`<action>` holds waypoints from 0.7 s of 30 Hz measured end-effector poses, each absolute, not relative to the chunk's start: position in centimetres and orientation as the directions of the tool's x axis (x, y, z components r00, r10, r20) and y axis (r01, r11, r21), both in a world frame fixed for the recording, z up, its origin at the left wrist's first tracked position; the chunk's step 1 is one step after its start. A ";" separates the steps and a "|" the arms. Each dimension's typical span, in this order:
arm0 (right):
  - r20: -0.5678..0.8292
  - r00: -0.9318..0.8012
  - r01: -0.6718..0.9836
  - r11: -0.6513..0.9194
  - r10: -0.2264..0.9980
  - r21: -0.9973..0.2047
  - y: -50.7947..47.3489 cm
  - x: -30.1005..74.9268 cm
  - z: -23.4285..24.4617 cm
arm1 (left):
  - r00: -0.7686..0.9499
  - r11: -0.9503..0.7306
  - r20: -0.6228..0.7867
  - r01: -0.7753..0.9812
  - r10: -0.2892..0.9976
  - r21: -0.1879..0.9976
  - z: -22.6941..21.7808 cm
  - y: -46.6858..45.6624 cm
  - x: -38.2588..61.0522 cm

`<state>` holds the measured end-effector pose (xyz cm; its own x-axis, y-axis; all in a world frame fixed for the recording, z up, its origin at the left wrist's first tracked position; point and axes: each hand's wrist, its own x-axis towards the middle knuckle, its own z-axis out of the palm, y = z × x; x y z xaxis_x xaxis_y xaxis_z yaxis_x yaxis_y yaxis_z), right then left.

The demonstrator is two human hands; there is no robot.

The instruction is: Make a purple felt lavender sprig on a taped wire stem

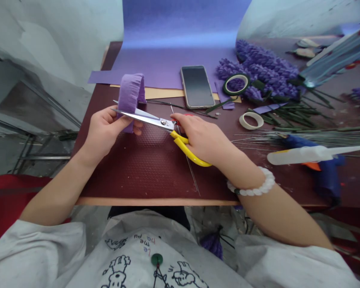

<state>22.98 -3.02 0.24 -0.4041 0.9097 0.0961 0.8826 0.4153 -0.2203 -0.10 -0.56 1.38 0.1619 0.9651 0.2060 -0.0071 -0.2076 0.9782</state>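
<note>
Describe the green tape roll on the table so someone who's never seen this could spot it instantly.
On the dark red table, find the smartphone lying on purple paper. Just to its right, against the purple paper flowers, sits a roll of green tape. Its dark green band sets it apart from the paler cream tape roll just below it.

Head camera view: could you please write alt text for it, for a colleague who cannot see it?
A person's left hand pinches a folded strip of purple crepe paper while the right hand brings yellow-handled scissors to it, above a dark red table. A phone, purple paper flowers and a blue glue gun lie beyond.
</note>
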 end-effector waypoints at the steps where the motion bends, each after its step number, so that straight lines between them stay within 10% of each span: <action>1: 0.090 -0.393 0.890 0.403 0.915 -0.211 -3.1 22.9 0.4 | 0.156 -0.210 0.209 -0.014 0.965 0.978 1.4 -0.6 -0.1; 21: 0.127 -0.386 0.902 0.403 0.914 -0.155 -2.7 23.2 0.2 | 0.198 -0.174 0.169 0.006 0.965 0.985 1.4 -0.4 -0.2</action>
<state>23.21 -2.70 0.18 -0.3865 0.9136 0.1266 0.9020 0.4030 -0.1548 -0.23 -0.43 1.37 0.1982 0.9654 0.1694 0.0058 -0.1740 0.9847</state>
